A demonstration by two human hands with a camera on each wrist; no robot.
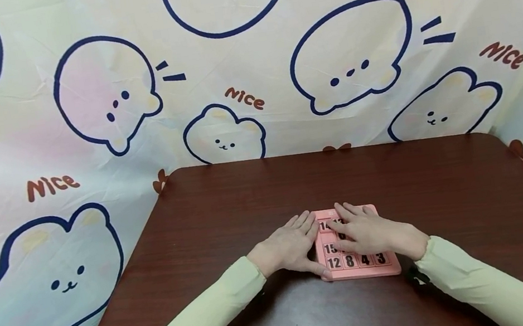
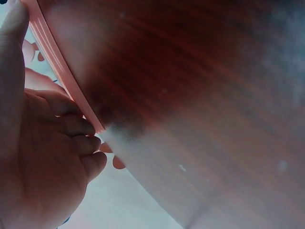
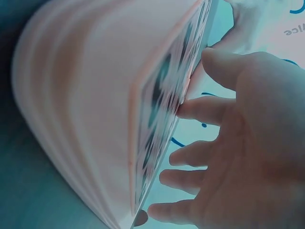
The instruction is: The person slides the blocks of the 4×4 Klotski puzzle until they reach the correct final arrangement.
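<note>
On the table (image 1: 227, 202), my straight-fingered left hand (image 1: 290, 246) touches the pink puzzle (image 1: 361, 272); my spread right hand (image 1: 372, 231) partly hides its tiles (image 1: 349, 261); patterned cloth (image 1: 273, 71) behind.

I have my left hand (image 2: 52, 152) along one side of the pink slab (image 2: 63, 64), my thumb (image 2: 14, 21) at one end and my fingers (image 2: 78, 126) side by side near the other. Opposite my palm, across the slab, spreads the dark wooden table (image 2: 190, 71); pale cloth (image 2: 119, 200) shows past the slab's finger end.
</note>
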